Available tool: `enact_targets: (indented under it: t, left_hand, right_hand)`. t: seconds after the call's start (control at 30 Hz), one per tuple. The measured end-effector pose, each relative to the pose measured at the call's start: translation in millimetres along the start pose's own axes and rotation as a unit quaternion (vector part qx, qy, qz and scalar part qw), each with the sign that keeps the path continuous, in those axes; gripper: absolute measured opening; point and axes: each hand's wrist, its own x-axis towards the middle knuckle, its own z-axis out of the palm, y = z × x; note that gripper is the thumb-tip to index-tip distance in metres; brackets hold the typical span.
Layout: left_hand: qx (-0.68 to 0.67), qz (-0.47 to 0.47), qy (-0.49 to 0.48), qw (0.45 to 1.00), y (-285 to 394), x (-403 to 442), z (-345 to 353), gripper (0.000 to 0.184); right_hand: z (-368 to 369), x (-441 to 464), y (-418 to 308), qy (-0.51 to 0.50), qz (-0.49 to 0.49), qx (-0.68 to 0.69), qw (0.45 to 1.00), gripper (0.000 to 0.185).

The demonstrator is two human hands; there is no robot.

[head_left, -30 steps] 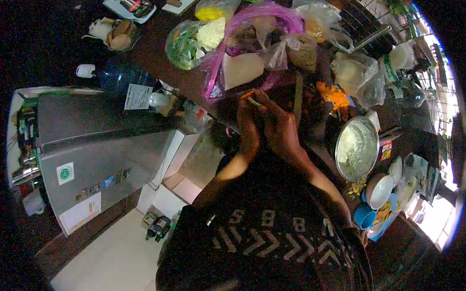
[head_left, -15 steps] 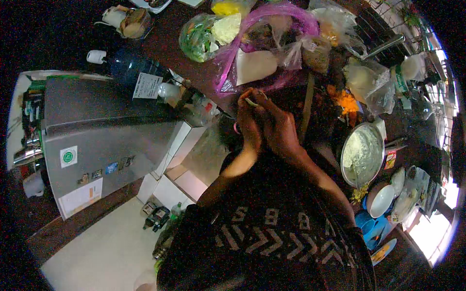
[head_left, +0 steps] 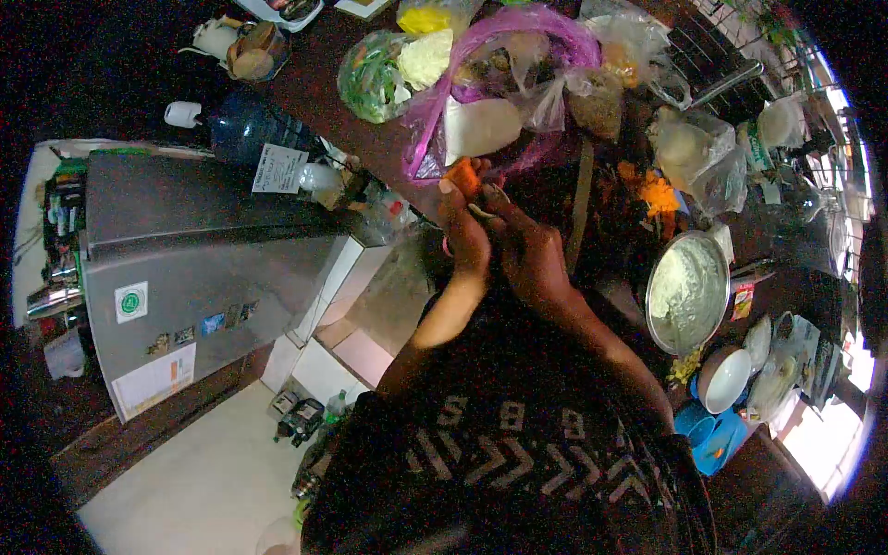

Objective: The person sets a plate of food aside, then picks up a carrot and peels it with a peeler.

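Observation:
Held in front of my chest, my left hand (head_left: pixel 465 227) is closed, with its thumb and fingertips around an orange carrot piece (head_left: pixel 462 178). Close beside it, my right hand (head_left: pixel 535 250) has its fingers curled round a thin pale object (head_left: pixel 481 212). Only a short part of that object shows, and its kind is not clear. Both hands are near the counter edge, just short of a pink plastic bag (head_left: pixel 427 129). Orange carrot shavings (head_left: pixel 659 194) lie on the dark counter to the right.
To the right stands a metal bowl (head_left: pixel 689 294) of pale batter, with a white bowl (head_left: pixel 725 381) and blue containers (head_left: pixel 717 435) nearer me. Bagged greens (head_left: pixel 372 79) sit beyond my hands. A grey refrigerator (head_left: pixel 213 277) is on the left, with a water bottle (head_left: pixel 250 129) behind it.
My hands have come slightly apart, and the left has tilted, bringing the orange carrot piece plainly into view. The camera view has shifted slightly.

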Motion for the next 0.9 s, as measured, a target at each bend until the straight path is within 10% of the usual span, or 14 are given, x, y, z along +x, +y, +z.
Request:
enact_targets:
  t: [0.9]
  left_hand:
    - [-0.015, -0.034, -0.061, 0.997, 26.7, 22.6, 59.2, 0.068]
  right_hand:
    - [-44.7, -43.1, 35.4, 0.061, -0.001, -0.101, 0.993, 0.046]
